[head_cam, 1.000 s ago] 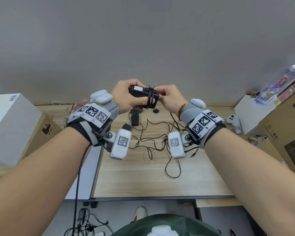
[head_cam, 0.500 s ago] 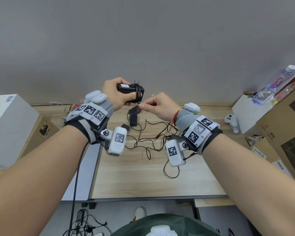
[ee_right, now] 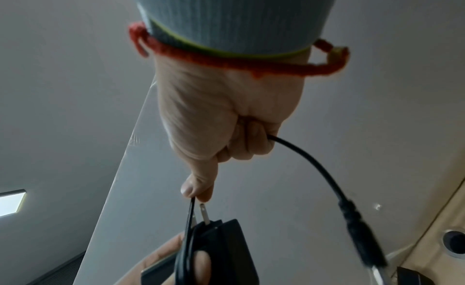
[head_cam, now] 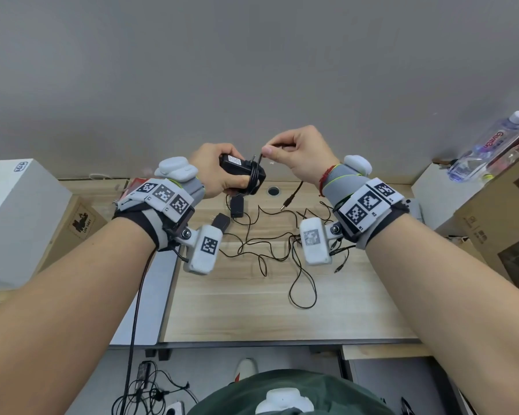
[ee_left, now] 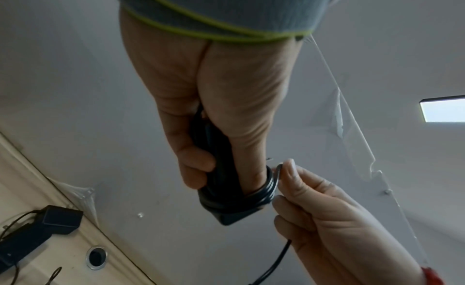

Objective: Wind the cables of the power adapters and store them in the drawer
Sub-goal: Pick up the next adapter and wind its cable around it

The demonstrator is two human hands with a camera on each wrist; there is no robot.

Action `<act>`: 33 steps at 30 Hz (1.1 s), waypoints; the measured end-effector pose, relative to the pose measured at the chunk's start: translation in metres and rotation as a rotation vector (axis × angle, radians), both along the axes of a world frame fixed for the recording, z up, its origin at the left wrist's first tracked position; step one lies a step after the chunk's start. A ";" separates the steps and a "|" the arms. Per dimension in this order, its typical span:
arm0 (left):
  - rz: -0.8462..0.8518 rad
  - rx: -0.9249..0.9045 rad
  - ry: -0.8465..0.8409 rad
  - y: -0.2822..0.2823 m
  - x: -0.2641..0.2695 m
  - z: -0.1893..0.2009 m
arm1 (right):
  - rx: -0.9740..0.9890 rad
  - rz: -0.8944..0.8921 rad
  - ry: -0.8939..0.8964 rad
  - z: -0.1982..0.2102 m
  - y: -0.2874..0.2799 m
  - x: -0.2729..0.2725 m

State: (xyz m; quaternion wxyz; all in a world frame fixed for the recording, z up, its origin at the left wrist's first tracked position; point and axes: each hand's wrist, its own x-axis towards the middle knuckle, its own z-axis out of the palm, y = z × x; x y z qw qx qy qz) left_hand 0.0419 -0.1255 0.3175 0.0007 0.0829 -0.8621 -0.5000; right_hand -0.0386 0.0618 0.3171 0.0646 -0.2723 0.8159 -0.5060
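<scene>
Fingers of my left hand (head_cam: 219, 172) wrap the black adapter (head_cam: 241, 172) at frame centre; my right hand (head_cam: 300, 154) pinches its cable (ee_right: 317, 170) just above.

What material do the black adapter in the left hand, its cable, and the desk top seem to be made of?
Adapter: probably hard plastic, matte black, with a white label and metal prongs.
Cable: looks like a rubber or soft plastic sheath; it bends smoothly.
Desk top: pale wood grain, perhaps laminate; the pictures cannot settle it.
</scene>
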 end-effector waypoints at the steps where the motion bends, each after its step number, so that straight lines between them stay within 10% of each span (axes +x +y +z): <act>1: -0.016 0.003 0.004 0.001 0.000 0.001 | -0.011 -0.011 0.000 -0.002 0.001 -0.002; 19: 0.007 0.404 0.153 0.025 -0.001 0.025 | 0.021 0.019 -0.229 -0.042 -0.004 0.016; 33: 0.336 0.256 0.137 -0.007 -0.013 -0.006 | 0.190 0.125 -0.148 -0.041 -0.014 0.034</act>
